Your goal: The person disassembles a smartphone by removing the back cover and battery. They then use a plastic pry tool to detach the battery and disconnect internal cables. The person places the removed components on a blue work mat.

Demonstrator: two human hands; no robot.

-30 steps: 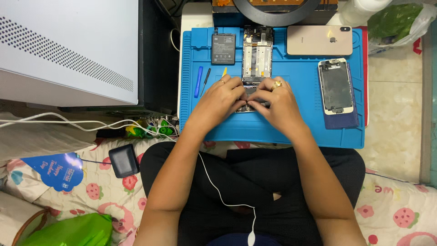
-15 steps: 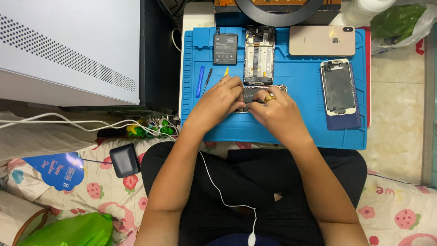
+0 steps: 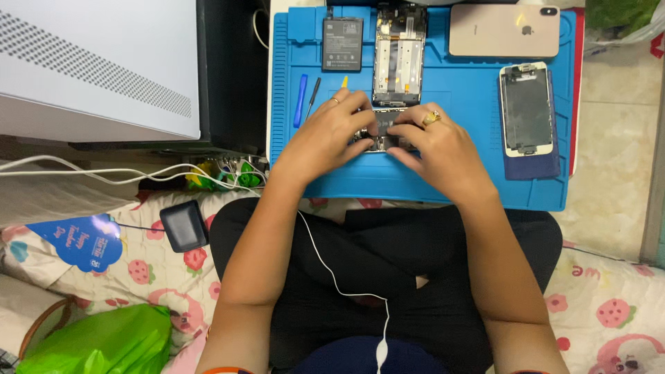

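On the blue mat point(image 3: 457, 180), both hands are pinched down on the lower end of an opened phone point(image 3: 396, 76), left hand point(image 3: 331, 135) and right hand point(image 3: 433, 142) with fingertips nearly touching. Just past the left one lie a blue pry tool point(image 3: 300, 101) and a black battery point(image 3: 342, 44); beyond the right sits a detached screen point(image 3: 526, 109).

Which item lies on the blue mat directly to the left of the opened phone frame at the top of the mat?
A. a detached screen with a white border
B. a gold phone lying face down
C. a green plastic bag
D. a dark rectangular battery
D: the dark rectangular battery lies on the blue mat just left of the opened phone frame, above the left hand; the gold phone sits right of the frame.
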